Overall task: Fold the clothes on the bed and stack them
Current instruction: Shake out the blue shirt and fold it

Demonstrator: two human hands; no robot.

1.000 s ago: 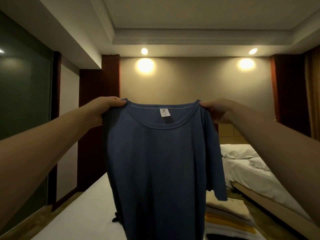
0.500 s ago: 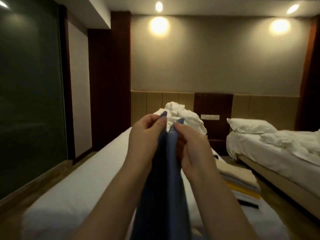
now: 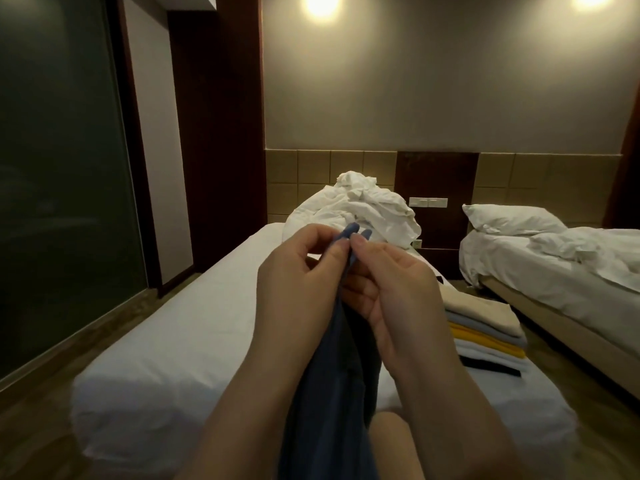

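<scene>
In the head view, left of the folded stack (image 3: 485,332), the left hand (image 3: 298,282) and right hand (image 3: 393,292) each pinch a top corner of the blue shirt (image 3: 332,393), the corners brought together so it hangs doubled lengthwise, likely for laying flat

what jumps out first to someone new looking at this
Dead centre, the left hand and right hand pinch the top of a blue shirt that hangs down between the forearms. To the right on the white bed sits a stack of folded clothes, beige on top, and a crumpled white duvet is heaped at its far end.
</scene>
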